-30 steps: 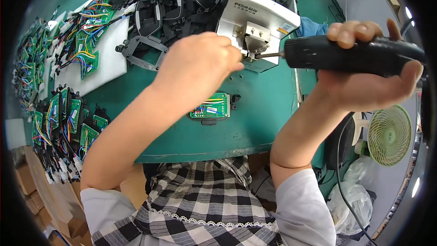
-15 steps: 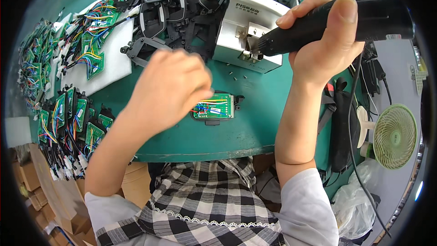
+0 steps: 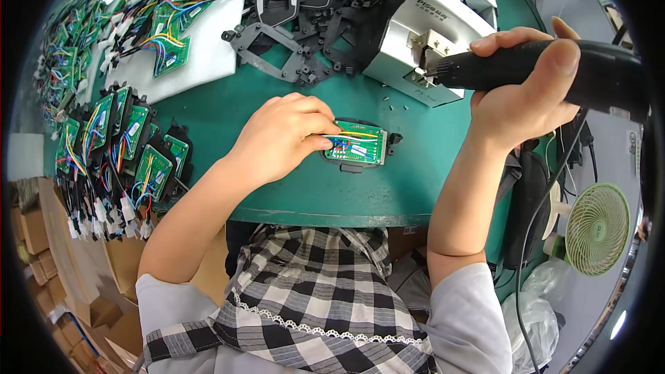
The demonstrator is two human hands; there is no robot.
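Note:
My right hand [image 3: 530, 93] is wrapped round a black electric screwdriver [image 3: 589, 76], its cable hanging down on the right. The screwdriver's front end is at the outlet of a white screw feeder [image 3: 405, 48], and its tip cannot be made out there. On the green table in front of me lies a green circuit board [image 3: 364, 145] with coloured wires, set in a black plastic frame [image 3: 351, 167]. My left hand [image 3: 287, 135] has thumb and forefinger closed at the board's left end, where the wires gather; the fingers hide that end.
Several wired boards [image 3: 125, 138] stand in rows at the left, with more on white foam [image 3: 218, 48] behind. Black frames [image 3: 277, 48] are heaped at the back. Loose screws [image 3: 390, 107] lie before the feeder. A green fan [image 3: 597, 221] is at the right.
My left hand has come down and right onto the board's left end. The whole view has shifted, while the screwdriver stays at the feeder's outlet.

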